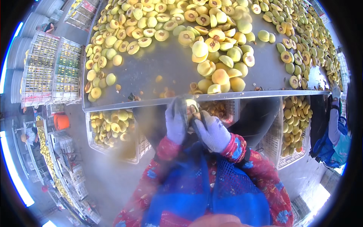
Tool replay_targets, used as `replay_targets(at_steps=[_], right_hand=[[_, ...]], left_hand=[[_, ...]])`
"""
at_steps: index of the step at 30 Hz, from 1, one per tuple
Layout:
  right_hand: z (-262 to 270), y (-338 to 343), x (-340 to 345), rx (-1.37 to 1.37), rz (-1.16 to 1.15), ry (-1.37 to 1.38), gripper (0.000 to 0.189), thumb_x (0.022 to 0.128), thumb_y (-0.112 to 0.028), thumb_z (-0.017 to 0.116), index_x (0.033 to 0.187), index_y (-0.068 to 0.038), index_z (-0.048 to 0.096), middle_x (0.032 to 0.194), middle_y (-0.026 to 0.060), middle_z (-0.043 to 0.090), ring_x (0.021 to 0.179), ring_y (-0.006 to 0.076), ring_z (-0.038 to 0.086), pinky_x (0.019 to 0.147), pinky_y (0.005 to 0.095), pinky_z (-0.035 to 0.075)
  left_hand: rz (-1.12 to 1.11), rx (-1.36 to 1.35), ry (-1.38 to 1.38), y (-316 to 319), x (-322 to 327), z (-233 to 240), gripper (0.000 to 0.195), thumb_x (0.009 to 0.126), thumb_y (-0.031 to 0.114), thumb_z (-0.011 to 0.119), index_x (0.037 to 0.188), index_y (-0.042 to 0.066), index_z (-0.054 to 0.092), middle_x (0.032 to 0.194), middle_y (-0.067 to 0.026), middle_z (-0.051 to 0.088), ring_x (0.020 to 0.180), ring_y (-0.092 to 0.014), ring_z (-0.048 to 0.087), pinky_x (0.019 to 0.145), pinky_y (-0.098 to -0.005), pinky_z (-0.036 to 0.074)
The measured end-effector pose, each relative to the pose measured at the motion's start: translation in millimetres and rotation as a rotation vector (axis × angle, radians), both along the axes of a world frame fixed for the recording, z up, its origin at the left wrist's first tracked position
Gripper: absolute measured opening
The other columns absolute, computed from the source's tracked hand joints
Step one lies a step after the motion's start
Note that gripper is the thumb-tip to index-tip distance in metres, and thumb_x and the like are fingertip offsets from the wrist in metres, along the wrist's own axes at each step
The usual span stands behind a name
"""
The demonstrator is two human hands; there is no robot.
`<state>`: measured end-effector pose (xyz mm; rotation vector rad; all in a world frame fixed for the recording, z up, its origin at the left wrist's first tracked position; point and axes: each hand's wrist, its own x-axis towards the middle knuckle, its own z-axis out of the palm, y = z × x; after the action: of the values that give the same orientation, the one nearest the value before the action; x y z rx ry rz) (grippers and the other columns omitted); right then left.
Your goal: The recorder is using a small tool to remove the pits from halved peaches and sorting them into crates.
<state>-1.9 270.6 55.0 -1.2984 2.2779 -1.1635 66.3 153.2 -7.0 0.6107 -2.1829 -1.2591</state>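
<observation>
My left hand (175,123), in a pale lavender glove with dark fingertips, grips a halved stone fruit (191,105) with its brown centre turned up. My right hand (214,133), gloved alike, has its curled fingertips against that fruit. Whether it also holds a small tool is hidden between the fingers. Both hands are close together just below the front lip of a metal table (170,73). On the table, beyond my hands, lies a heap of yellow-green fruit halves (221,71), several showing brown pits or pit hollows.
Crates of fruit halves stand under the table on the left (113,126) and right (295,127). Brown scraps fill another crate (214,109) between them. At far right, a co-worker's sleeve (334,124) reaches the table. Stacked crates (42,66) and an orange bucket (61,121) stand left.
</observation>
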Motion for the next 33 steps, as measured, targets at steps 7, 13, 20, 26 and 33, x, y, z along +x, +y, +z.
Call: replay_targets(at_steps=[7,13,20,26,33], right_hand=[[-1,-2,0,-0.05,-0.092,-0.585,0.015,0.081,-0.013,0.044,0.081,0.002,0.044,0.064,0.0189,0.051,0.061,0.034,0.052,0.051,0.0381,0.04],[2,-3,5,-0.038,-0.154,-0.471,0.015,0.08,-0.013,0.044,0.077,0.001,0.042,0.062,0.0209,0.051,0.058,0.0368,0.051,0.05,0.0417,0.039],[-2,-1,-5,0.029,-0.077,-0.797,0.018,0.082,-0.016,0.04,0.078,0.001,0.044,0.06,0.0201,0.05,0.059,0.0362,0.051,0.05,0.0417,0.039],[-3,1,9,-0.039,-0.19,-0.357,0.016,0.08,-0.013,0.044,0.081,0.003,0.042,0.06,0.0204,0.05,0.059,0.0357,0.052,0.051,0.0422,0.039],[-13,2,4,-0.109,-0.089,-0.353,0.013,0.079,-0.012,0.045,0.082,0.001,0.043,0.054,0.0156,0.046,0.049,0.0317,0.049,0.045,0.037,0.038]], left_hand=[[-0.01,0.098,-0.06,6,-4,0,0.037,0.073,0.004,0.054,0.106,-0.004,0.04,0.096,-0.0207,0.047,0.075,-0.031,0.051,0.065,-0.0345,0.044],[0.051,0.153,-0.031,8,-9,17,0.031,0.075,0.003,0.05,0.103,-0.006,0.041,0.09,-0.0191,0.048,0.073,-0.029,0.051,0.065,-0.032,0.043],[0.027,0.25,0.062,11,-12,19,0.03,0.084,0.016,0.04,0.103,-0.006,0.046,0.087,-0.0083,0.055,0.074,-0.012,0.05,0.068,-0.0237,0.041],[-0.012,0.353,-0.09,10,-16,30,0.028,0.083,0.018,0.034,0.097,-0.001,0.049,0.087,-0.0155,0.049,0.079,-0.022,0.046,0.07,-0.0301,0.038],[0.043,0.32,-0.042,10,-14,9,0.028,0.083,0.016,0.036,0.098,-0.004,0.047,0.091,-0.0157,0.045,0.082,-0.025,0.046,0.073,-0.0313,0.038]])
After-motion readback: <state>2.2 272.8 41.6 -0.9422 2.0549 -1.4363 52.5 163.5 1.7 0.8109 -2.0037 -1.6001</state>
